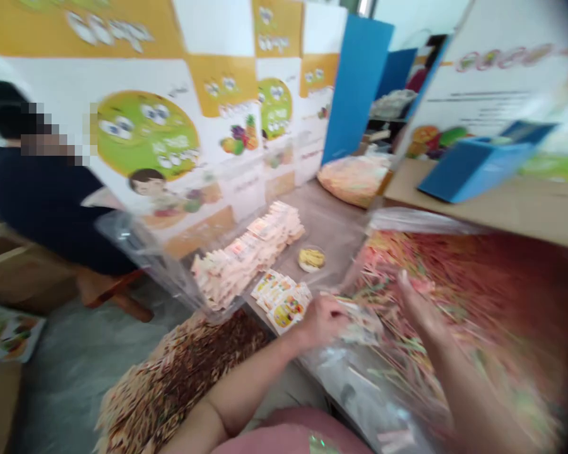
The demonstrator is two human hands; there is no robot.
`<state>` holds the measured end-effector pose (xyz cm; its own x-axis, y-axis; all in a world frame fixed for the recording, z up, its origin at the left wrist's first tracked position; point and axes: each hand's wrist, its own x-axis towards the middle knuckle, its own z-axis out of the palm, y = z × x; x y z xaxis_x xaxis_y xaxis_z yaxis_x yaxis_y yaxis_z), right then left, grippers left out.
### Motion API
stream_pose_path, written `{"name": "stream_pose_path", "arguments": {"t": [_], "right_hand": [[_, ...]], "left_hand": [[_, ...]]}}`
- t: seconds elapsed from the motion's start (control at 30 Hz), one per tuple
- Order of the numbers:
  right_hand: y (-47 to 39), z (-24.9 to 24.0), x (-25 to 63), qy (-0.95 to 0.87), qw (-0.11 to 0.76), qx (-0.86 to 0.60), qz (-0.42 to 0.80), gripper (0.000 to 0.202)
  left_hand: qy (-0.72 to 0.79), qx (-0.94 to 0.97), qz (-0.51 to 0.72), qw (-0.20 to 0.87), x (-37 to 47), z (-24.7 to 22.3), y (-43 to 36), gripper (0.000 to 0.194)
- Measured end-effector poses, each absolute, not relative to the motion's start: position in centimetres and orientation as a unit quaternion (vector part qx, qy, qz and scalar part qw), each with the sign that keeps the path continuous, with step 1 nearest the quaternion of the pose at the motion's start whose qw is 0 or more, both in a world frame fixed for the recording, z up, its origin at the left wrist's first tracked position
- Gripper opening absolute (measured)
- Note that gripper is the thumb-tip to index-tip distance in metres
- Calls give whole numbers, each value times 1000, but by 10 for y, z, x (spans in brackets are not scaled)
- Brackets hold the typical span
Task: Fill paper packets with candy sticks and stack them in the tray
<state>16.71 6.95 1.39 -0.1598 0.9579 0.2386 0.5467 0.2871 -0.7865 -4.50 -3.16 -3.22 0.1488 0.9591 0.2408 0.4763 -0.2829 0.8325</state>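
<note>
A left hand (324, 321) closes around a small clear packet (360, 323) at the edge of a large clear plastic bag (383, 391), while the right hand (421, 309), fingers held together and extended, presses into the heap of thin coloured sticks (454, 284) inside it. Just beyond on the table (336, 227) lie printed sachets (284, 299), a row of pale packets (250, 249) and a small round dish (311, 258). A person in dark clothing (47, 202) sits at far left beside stacked printed cartons (170, 139).
</note>
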Motion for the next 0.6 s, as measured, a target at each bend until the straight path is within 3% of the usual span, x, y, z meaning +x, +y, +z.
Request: {"name": "stream_pose_path", "arguments": {"t": [0.13, 0.23, 0.4, 0.6], "right_hand": [[46, 50, 169, -559, 494, -435, 504, 87], [37, 58, 171, -544, 497, -373, 564, 80], [19, 51, 181, -590, 454, -342, 573, 77], [11, 37, 193, -619, 400, -411, 537, 73]], "left_hand": [[497, 615, 436, 430, -46, -9, -21, 20], [481, 608, 427, 466, -33, -4, -7, 23], [458, 616, 426, 478, -1, 2, -5, 22], [442, 618, 445, 474, 17, -5, 1, 20]]}}
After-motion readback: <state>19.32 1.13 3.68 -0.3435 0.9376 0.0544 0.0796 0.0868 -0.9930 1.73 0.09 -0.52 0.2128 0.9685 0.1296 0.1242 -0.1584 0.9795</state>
